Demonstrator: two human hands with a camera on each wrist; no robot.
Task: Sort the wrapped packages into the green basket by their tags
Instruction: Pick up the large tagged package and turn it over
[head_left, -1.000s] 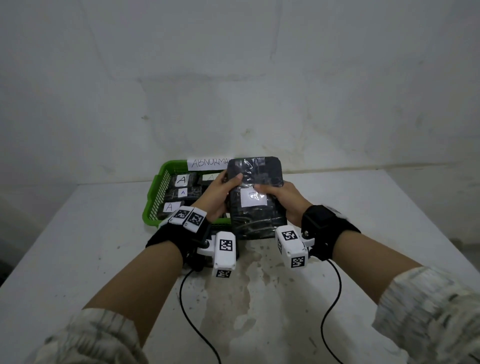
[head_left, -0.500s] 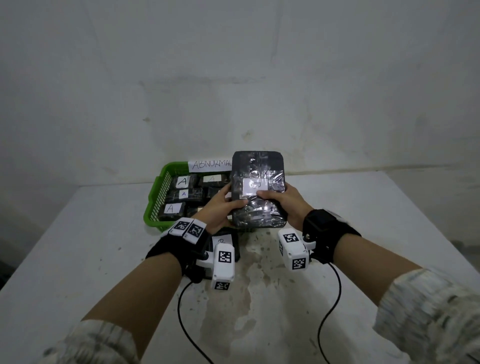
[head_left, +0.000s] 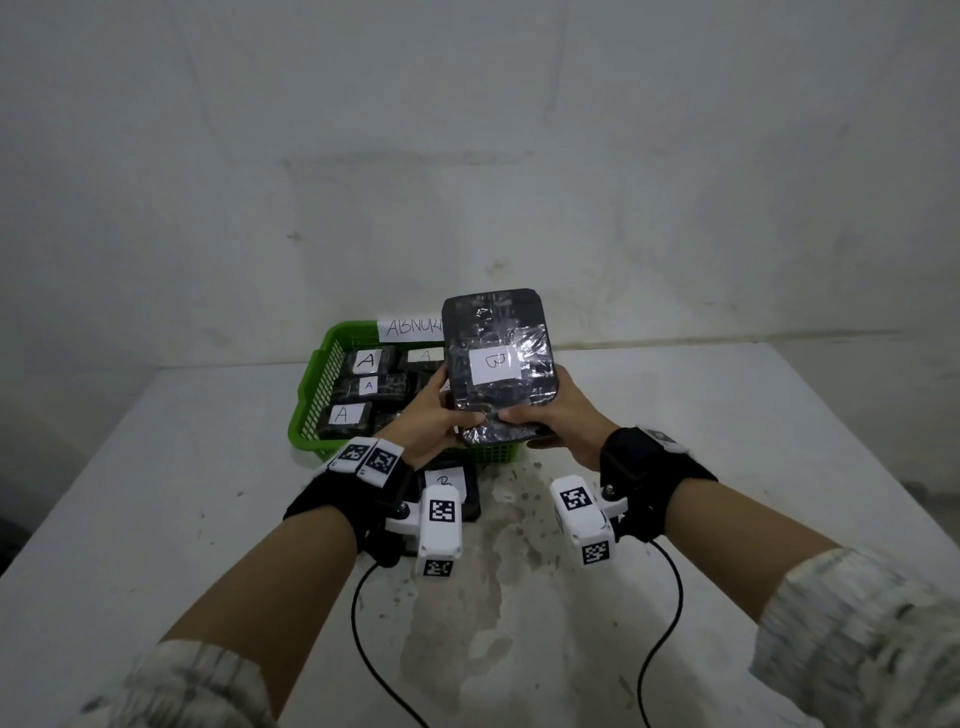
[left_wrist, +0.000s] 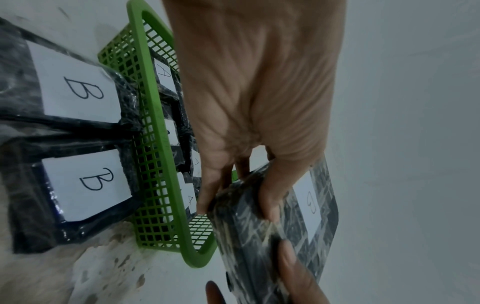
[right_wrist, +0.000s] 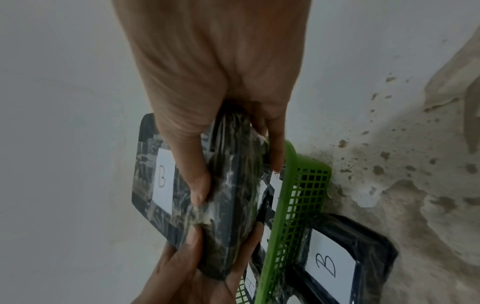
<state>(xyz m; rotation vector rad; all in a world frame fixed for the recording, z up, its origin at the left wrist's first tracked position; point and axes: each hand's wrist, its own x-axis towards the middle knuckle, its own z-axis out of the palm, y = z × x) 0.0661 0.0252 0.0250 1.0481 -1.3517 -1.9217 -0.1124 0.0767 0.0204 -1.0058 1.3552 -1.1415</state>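
Both hands hold a black wrapped package (head_left: 498, 364) upright above the near right part of the green basket (head_left: 311, 400); its white tag reads B. My left hand (head_left: 441, 415) grips its lower left edge, thumb on the front (left_wrist: 270, 197). My right hand (head_left: 545, 421) grips the lower right edge, thumb in front (right_wrist: 197, 185). The same package (right_wrist: 155, 181) shows its B tag in the right wrist view. Inside the basket lie several black packages tagged A (head_left: 363, 361). Another B-tagged package (head_left: 449, 480) lies on the table just in front of the basket, partly hidden by my left wrist.
A paper label reading ABNOR... (head_left: 410, 328) stands on the basket's far rim. The left wrist view shows two B-tagged packages (left_wrist: 85, 181) against the basket's green wall (left_wrist: 153, 144). The white table (head_left: 156, 493) has a stained patch (head_left: 498, 571) near me; a wall stands behind.
Both hands have tipped the package upright and raised it, sliding from its sides to its bottom edge. The tag, blank-looking a second ago, now reads B.
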